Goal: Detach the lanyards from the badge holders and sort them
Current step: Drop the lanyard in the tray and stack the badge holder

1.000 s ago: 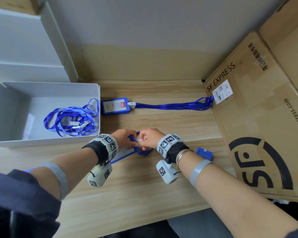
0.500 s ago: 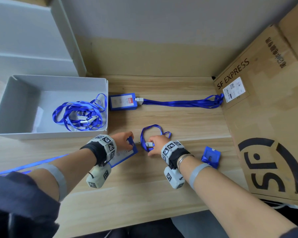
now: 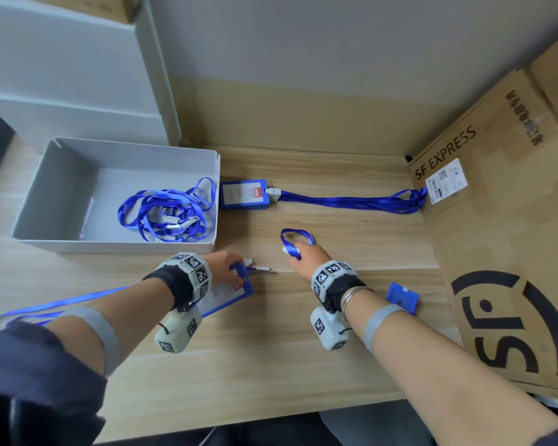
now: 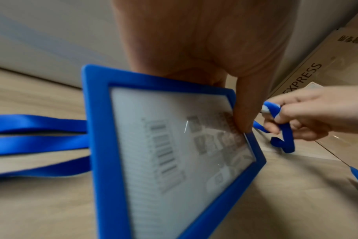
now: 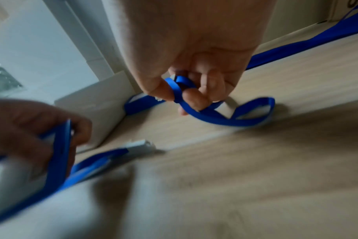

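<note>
A second earlier both hands had been pressed together over one clip; by this moment they had drawn apart, and the strap end had come free of the holder. I judge the detaching of this piece done, with sorting left.

Ahead and to the left of the left hand sat the grey bin (image 3: 33, 201), holding a tangle of loose lanyards (image 3: 166, 214) with pale clips among them; no holders showed in it. A long blue strap (image 3: 62, 305) ran back under the left forearm.

The left hand (image 3: 226, 268) pinched the near badge holder (image 4: 174, 153), thumb on its clear face and fingers behind its blue frame, tilting it off the wooden table (image 3: 271, 365). A white clip (image 3: 261, 269) lay between the two hands, just beside the holder.

The right hand (image 3: 305, 257) had its thumb and curled fingers closed on the short blue loop (image 5: 215, 116), which arched ahead of the knuckles.

Beyond both hands a second holder (image 3: 244, 194) lay with its lanyard (image 3: 351, 201) still clipped on, stretched toward the cardboard box (image 3: 512, 252) to the right. Just beside the right wrist lay a small blue piece (image 3: 401, 297); I could not tell what it was.
</note>
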